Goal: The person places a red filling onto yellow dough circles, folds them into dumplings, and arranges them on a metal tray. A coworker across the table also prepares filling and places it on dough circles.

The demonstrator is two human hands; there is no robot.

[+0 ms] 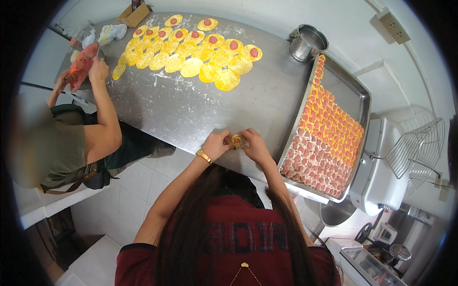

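Between my hands, over the near edge of the steel table [267,95], is a small dumpling [236,141] with a yellow wrapper gathered round pink filling. My left hand [217,145], with a gold watch at the wrist, pinches its left side. Fingers of my right hand [256,146] press on its right side. Beyond lie rows of round yellow wrappers [192,67], overlapping and floury; those along the far rows carry balls of pink filling [213,40]. To my right, a large metal tray [366,102] holds many finished dumplings [329,128], some yellow-wrapped, the nearer ones paler.
A co-worker [71,143] at the left holds a mass of pink meat filling [83,66] over a bowl. A metal pot [309,42] stands behind the tray. At the far left are a cardboard box [134,15] and plastic bags [112,33]. A wire rack [415,148] hangs at right.
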